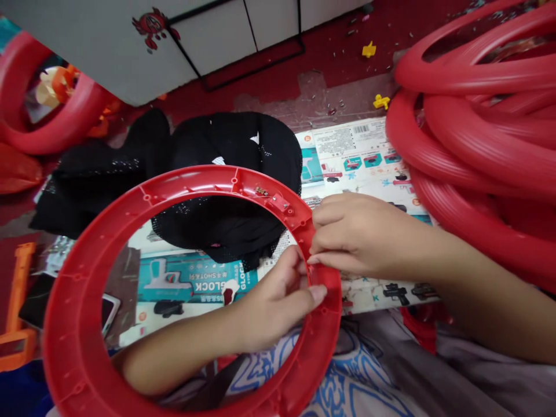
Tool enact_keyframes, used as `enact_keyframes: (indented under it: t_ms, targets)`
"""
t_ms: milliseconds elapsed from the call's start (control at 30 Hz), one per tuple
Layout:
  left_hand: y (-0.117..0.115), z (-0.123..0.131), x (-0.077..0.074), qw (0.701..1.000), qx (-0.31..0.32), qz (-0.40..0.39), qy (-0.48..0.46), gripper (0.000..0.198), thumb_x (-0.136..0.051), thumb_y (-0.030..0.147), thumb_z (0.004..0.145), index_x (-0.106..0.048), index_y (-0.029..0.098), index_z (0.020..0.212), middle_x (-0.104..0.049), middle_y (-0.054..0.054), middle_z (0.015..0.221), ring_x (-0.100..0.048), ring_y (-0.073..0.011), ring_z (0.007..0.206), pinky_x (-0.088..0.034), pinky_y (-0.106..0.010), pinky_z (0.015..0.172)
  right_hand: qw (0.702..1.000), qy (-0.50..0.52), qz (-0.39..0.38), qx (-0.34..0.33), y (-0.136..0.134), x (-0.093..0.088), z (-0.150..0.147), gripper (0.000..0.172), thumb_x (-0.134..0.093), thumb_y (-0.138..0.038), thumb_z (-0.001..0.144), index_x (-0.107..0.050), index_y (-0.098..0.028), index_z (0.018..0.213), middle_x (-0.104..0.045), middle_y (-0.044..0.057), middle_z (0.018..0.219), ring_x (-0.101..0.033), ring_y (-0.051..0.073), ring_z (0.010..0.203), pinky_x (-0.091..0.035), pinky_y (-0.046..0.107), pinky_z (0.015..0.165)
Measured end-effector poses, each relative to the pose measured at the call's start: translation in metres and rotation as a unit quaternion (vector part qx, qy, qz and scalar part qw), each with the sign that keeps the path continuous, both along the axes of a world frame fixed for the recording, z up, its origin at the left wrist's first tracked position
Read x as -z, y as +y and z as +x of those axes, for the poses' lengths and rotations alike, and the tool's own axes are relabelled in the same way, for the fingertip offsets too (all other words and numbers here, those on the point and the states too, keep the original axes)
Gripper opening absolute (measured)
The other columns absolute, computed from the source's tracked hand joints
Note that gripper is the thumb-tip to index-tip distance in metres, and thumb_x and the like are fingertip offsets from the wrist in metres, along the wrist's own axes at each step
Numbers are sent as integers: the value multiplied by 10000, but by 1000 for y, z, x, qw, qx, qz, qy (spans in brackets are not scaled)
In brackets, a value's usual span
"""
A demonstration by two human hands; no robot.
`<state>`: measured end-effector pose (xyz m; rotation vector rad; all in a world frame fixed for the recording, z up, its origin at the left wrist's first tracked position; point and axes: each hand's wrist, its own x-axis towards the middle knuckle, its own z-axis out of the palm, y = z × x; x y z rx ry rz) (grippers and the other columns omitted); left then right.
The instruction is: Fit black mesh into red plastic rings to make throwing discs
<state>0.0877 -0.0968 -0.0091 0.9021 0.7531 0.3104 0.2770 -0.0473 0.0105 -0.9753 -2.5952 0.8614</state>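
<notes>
A large red plastic ring (87, 255) lies tilted over my lap, its ribbed inner face up. My left hand (273, 301) reaches through the ring's opening and grips its right rim, thumb on top. My right hand (360, 234) comes from the right, its fingertips pinched against the same stretch of rim, just above my left thumb. Whether it holds a small part there, I cannot tell. A small fitting with metal bits (273, 200) sits on the rim's upper right.
A pile of red rings (478, 145) fills the right side. Black mesh fabric (217, 156) lies behind the ring on printed toy cardboard (356, 156). More red rings (47, 110) at far left, orange plastic parts (17, 313) at the left edge, yellow bits (369, 50) on the red floor.
</notes>
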Motion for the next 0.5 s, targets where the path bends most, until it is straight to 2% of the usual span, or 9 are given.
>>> enact_keyframes:
  t_ms: [100, 167, 267, 400, 500]
  targets:
    - [-3, 6, 8, 995, -97, 10, 23, 322, -525, 329, 905, -373, 237, 1174, -622, -31, 1043, -630, -146, 888, -507, -268, 754, 999, -16, 27, 1, -2, 0, -2, 195, -565, -223, 866, -698, -157, 740, -652, 44, 805, -545, 162, 770, -366, 290, 685]
    - [-3, 6, 11, 990, -111, 61, 59, 343, -513, 305, 909, -367, 238, 1211, -611, -38, 1066, -616, -151, 899, -508, -269, 749, 998, -21, 53, 21, -3, 1, 0, 208, -563, -251, 874, -689, -154, 740, -635, 37, 748, -527, 147, 701, -334, 275, 630]
    - [-1, 0, 10, 983, -58, 133, 115, 371, -485, 241, 892, -361, 210, 1241, -583, -64, 1114, -589, -163, 900, -505, -295, 763, 994, 3, 97, 45, -4, 1, 4, 220, -528, -252, 895, -692, -160, 781, -587, 24, 692, -484, 131, 643, -295, 262, 590]
    - [2, -8, 3, 963, 32, 214, 158, 399, -476, 174, 843, -357, 183, 1224, -530, -82, 1152, -536, -212, 1046, -464, -368, 903, 987, 70, 146, 24, -4, 1, 6, 268, -457, -202, 915, -705, -153, 826, -573, 39, 731, -485, 141, 685, -333, 273, 633]
    - [3, -11, 0, 953, 88, 230, 175, 397, -492, 185, 830, -352, 173, 1202, -524, -93, 1142, -517, -242, 1090, -461, -392, 920, 984, 83, 155, 18, -5, 3, 3, 260, -471, -191, 907, -711, -144, 816, -598, 52, 765, -514, 160, 739, -364, 297, 688]
